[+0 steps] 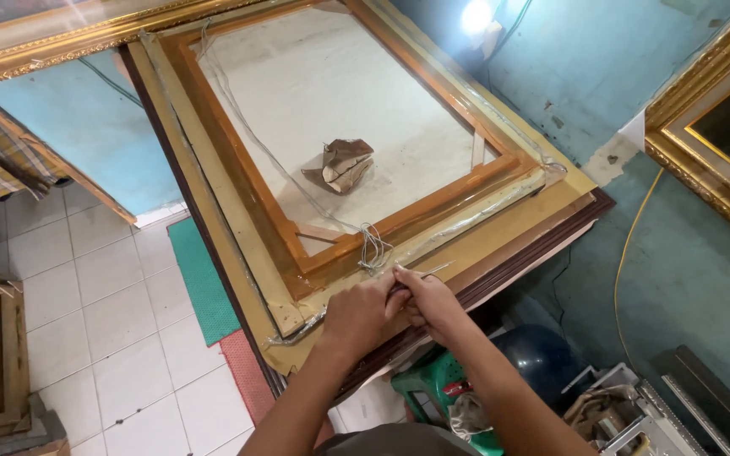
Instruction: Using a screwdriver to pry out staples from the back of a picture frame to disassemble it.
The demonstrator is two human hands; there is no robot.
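Left hand [361, 311] and right hand [428, 300] together, pinching thin wire [373, 247] at near corner of wooden frame back [238, 181], crumpled brown paper [341, 165] on its canvas

Around me stand blue walls [568, 76] and a white tiled floor [103, 321] with green and red mats [200, 283]; a bright lamp [476, 17] shines, and gilded frames [711, 143] lean nearby.

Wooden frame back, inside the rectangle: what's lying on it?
On the pale backing inside the wooden frame lies a crumpled brown paper wad and a thin wire running to the bottom corner. What is under the wad is hidden.
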